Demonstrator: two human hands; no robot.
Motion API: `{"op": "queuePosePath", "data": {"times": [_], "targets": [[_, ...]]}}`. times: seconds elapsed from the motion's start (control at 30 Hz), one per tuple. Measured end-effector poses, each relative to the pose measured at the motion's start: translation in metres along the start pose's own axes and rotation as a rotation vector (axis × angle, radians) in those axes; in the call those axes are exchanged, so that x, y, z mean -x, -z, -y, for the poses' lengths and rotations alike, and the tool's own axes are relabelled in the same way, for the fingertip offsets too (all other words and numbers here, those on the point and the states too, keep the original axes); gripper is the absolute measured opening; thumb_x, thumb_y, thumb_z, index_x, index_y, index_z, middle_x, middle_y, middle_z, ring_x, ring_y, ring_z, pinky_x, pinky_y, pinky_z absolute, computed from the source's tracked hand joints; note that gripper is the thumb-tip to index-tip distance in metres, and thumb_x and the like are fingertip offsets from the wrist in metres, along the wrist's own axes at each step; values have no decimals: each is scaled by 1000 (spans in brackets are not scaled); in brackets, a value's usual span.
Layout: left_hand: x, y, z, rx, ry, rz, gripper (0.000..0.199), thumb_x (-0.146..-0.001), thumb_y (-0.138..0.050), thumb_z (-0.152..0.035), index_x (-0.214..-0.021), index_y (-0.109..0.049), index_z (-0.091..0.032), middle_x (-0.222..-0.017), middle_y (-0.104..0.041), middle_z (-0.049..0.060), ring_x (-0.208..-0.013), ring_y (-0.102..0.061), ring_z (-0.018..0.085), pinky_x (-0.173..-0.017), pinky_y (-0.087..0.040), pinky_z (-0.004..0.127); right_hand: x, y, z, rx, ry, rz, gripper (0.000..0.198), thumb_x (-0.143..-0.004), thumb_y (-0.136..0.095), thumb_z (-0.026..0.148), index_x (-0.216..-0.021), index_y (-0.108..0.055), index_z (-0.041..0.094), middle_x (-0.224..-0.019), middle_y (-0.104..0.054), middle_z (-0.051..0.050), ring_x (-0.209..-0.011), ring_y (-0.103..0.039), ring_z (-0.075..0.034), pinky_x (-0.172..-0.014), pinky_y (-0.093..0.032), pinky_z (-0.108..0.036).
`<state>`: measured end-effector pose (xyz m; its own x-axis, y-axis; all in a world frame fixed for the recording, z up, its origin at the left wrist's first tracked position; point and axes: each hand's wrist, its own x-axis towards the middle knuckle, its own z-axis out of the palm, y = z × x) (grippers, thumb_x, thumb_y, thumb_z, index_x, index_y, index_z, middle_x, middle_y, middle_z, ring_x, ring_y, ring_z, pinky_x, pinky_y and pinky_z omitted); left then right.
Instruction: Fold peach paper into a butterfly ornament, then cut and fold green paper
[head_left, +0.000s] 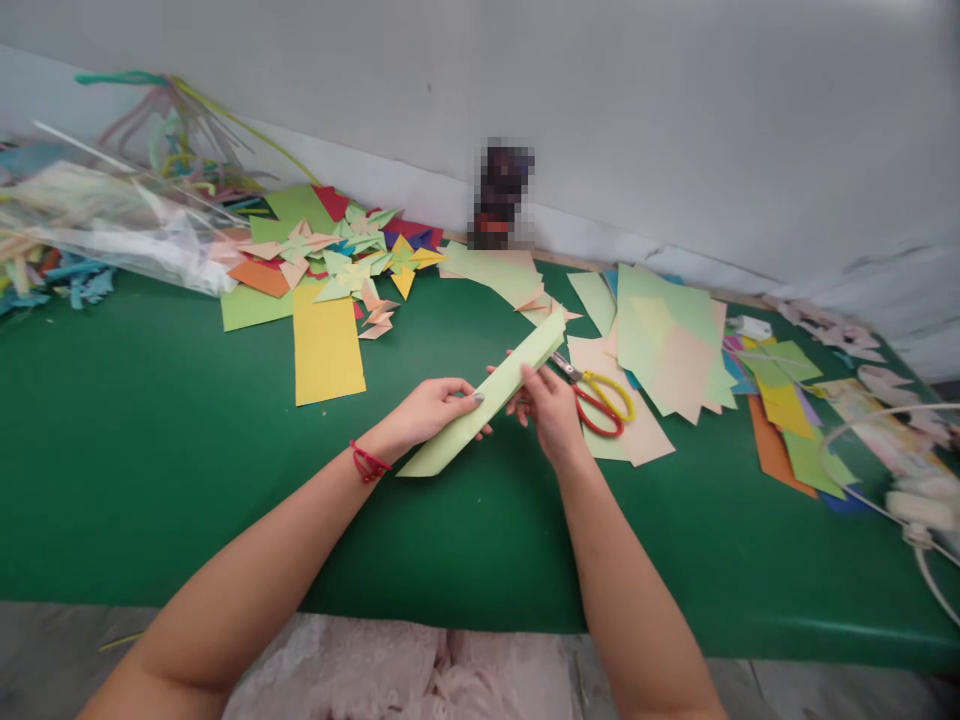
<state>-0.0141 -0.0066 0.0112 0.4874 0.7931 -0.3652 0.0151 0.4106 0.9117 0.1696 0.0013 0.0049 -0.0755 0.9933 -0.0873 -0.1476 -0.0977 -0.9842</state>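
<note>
A long folded strip of light green paper (480,405) is held aslant above the green table, its far end pointing up and right. My left hand (442,408) pinches its lower half, thumb on top and fingers beneath. Further up the strip, my right hand (551,408) grips the right edge between thumb and fingers. Just beyond my right hand lie scissors (600,400) with one red and one yellow handle, resting on pale paper sheets (634,430). A yellow paper rectangle (328,345) lies to the left of my hands.
Folded paper stars (405,262) and coloured sheets lie at the back left, beside a clear plastic bag (135,230) and pipe cleaners (202,115). More green sheets (660,310) are stacked right. A white cable (832,440) and power strip (922,505) occupy the right edge.
</note>
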Motion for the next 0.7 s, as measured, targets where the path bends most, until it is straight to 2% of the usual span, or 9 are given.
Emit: {"op": "queuePosePath", "data": {"times": [0.13,0.27,0.4,0.47,0.6,0.63,0.7], "targets": [[-1,-1,2,16,1,29,28,-80,-62,-43,-85,-55,-16,-79,-73,8,-75,-69,19,-69,-53,30,2,-2,1,90,2,31,43,-77,-60,46,-110,-59,18,-101,-70,-10,-47,-56,-8,-35,-33,-21],[-3,-5,4,-47,-81,40,30,-77,-65,-38,-93,-60,-13,-92,-71,10,-77,-68,18,-74,-53,32,4,-9,-2,122,12,38,37,-79,-58,46,-101,-60,18,-102,-71,-10,-42,-54,-7,-32,-29,-20],[-2,-11,2,-113,-158,5,21,-77,-64,-33,-82,-63,-12,-82,-70,7,-71,-66,15,-74,-53,29,7,-21,-8,147,-11,46,38,-79,-57,48,-102,-59,18,-95,-73,-9,-34,-50,-7,-30,-28,-21],[-2,-12,1,-98,-139,-10,19,-78,-63,-30,-79,-63,-11,-79,-70,7,-70,-66,15,-73,-53,28,9,-24,-9,157,2,43,37,-79,-57,47,-102,-60,18,-91,-73,-7,-32,-47,-6,-30,-29,-21],[-2,-10,1,-42,-48,4,22,-79,-62,-30,-91,-61,-11,-80,-72,9,-70,-69,17,-69,-55,29,11,-24,-9,205,27,27,36,-81,-56,45,-102,-63,17,-75,-73,-4,-26,-33,-3,-28,-22,-21],[-2,-9,1,-31,-38,20,23,-79,-63,-30,-93,-60,-11,-80,-72,9,-70,-69,17,-68,-55,29,11,-23,-9,207,28,21,37,-81,-56,44,-103,-64,16,-75,-73,-4,-27,-32,-3,-29,-22,-21],[-1,-7,2,-13,-35,59,24,-79,-64,-30,-93,-60,-11,-79,-72,9,-70,-69,16,-67,-55,28,11,-23,-8,190,35,13,38,-81,-56,44,-106,-64,17,-85,-74,-5,-36,-44,-6,-34,-32,-21]]}}
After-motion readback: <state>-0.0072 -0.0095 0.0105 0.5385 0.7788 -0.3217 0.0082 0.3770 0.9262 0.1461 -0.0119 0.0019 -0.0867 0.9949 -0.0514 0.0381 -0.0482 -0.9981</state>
